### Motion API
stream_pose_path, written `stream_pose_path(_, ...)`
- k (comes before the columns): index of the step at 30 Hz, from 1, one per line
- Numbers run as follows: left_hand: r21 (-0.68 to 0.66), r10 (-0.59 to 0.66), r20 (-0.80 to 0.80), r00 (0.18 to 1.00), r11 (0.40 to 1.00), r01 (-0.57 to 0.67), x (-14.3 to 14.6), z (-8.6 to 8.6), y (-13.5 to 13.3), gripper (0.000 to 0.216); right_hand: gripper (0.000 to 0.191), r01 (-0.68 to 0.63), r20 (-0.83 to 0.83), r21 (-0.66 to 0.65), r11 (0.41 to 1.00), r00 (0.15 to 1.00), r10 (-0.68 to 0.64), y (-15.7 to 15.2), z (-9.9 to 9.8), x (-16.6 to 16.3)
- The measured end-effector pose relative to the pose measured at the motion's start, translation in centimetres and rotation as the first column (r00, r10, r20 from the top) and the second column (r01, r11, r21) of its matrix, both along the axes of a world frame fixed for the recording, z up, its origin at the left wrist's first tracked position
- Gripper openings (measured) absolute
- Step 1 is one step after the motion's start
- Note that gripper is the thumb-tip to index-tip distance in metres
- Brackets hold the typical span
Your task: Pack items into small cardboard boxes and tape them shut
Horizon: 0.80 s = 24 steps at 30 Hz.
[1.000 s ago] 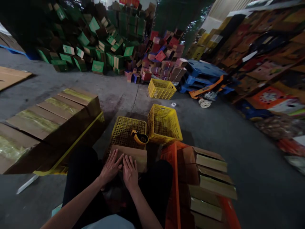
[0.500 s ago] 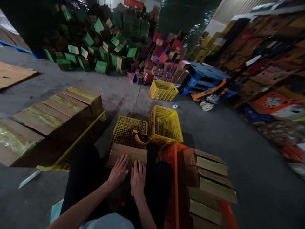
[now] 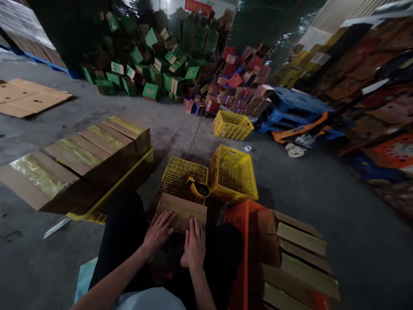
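A small brown cardboard box [image 3: 184, 207] sits between my knees at the near end of an upturned yellow crate [image 3: 174, 176]. My left hand [image 3: 159, 232] rests with fingers stretched out on the left part of its near edge. Flat against the right part of that edge lies my right hand [image 3: 195, 241], fingers extended, thumb lower down. A strip of tape seems to run across the box top. Just beyond the box, a yellow and black tape dispenser [image 3: 197, 188] lies on the crate. The underside of the box is hidden.
Taped cartons [image 3: 80, 150] fill a yellow crate at left. On my right, an orange crate [image 3: 247, 258] holds more cardboard boxes. Two yellow crates [image 3: 232, 172] stand ahead. Farther off are heaped green boxes [image 3: 151, 91], blue pallets [image 3: 290, 105] and an orange pallet jack [image 3: 301, 129].
The view has swung left, so the scene sits farther right. My hands have drawn slightly apart along the box's near edge, showing more of its top.
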<state>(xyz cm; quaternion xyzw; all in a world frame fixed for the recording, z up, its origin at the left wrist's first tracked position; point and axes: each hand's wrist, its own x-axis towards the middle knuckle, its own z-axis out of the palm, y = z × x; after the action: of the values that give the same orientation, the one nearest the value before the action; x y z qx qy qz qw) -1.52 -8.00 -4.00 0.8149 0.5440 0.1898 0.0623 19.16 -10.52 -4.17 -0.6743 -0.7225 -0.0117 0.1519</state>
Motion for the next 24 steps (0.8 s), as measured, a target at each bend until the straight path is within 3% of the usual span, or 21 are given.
stream_pose_path(9,-0.085,0.177,0.203,0.963,0.983,-0.163,-2.4,-1.2,-0.6,0.055,0.049,0.003,-0.019,-0.017,1.000,1.000,-0.004,-0.1,0.2,0.0)
stream_pose_path(16,-0.196,0.283,0.472,0.835,0.957,-0.213,-2.8,-2.8,0.0,0.052,0.059,0.048,-0.017,-0.007,0.999,0.999,-0.048,0.5,0.5,-3.0)
stream_pose_path(19,-0.217,0.252,0.536,0.806,0.963,-0.157,-3.1,-2.8,0.1,0.053,0.056,-0.025,-0.030,-0.037,0.999,0.999,0.024,0.7,0.6,-6.2)
stream_pose_path(24,-0.316,0.314,0.616,0.722,0.939,-0.138,-3.5,-1.7,0.2,0.051,0.050,-0.241,-0.110,-0.062,0.968,0.966,0.234,1.9,0.3,-11.4)
